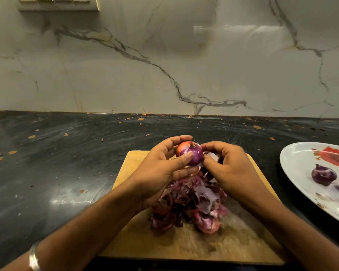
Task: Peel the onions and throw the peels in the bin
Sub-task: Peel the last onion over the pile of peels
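Dim, warm indoor light, with a soft glare patch on the marble wall (233,30) at one o'clock and a duller sheen on the dark counter (70,200) at eight o'clock. Wide-angle bending curves the counter's back edge, and the frame's lower part is softly blurred

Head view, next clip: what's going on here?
A person is peeling an onion over a wooden board. The left hand holds it, partly stripped, while the right hand pinches at its skin. A pile of peels lies on the board, not yet binned. Peeled onions sit on a plate to the right. No bin is in view.
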Action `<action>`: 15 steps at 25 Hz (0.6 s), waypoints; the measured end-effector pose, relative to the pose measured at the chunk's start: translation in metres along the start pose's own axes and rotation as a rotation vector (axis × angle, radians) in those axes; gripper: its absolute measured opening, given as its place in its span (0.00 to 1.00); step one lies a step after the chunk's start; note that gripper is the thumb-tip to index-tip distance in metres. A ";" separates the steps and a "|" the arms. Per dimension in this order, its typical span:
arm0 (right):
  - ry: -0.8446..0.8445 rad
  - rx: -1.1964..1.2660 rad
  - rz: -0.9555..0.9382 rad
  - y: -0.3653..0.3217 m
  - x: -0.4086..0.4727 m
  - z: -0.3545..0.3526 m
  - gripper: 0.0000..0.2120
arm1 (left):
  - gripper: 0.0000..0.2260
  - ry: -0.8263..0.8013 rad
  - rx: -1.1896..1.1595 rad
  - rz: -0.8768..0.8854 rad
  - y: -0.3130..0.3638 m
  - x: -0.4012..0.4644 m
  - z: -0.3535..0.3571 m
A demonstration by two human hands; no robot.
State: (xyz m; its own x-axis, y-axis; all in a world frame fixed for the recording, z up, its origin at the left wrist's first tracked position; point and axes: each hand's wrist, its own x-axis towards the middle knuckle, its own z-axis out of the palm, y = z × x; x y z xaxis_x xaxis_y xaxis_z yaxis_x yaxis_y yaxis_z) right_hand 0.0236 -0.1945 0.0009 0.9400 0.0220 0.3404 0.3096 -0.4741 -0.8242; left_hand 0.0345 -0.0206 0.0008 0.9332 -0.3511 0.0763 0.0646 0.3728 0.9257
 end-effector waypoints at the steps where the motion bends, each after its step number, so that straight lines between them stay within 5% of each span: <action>1: 0.002 0.029 0.013 0.000 0.000 0.000 0.09 | 0.23 -0.001 -0.023 -0.001 -0.001 0.000 0.001; 8: -0.083 0.349 0.175 0.004 0.003 -0.002 0.10 | 0.22 -0.035 -0.073 -0.012 -0.003 0.002 0.000; 13: -0.073 0.436 0.220 0.004 0.004 -0.003 0.11 | 0.25 0.018 0.425 0.141 -0.002 0.002 -0.004; 15: -0.119 0.485 0.249 0.002 0.004 -0.001 0.13 | 0.23 0.044 0.441 0.150 -0.002 0.002 -0.005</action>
State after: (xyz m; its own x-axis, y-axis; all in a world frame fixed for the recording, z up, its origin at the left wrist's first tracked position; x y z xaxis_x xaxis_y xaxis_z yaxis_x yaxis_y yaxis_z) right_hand 0.0275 -0.1964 0.0009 0.9942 0.0739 0.0783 0.0799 -0.0190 -0.9966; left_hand 0.0385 -0.0180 -0.0032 0.9354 -0.2809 0.2146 -0.2199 0.0129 0.9754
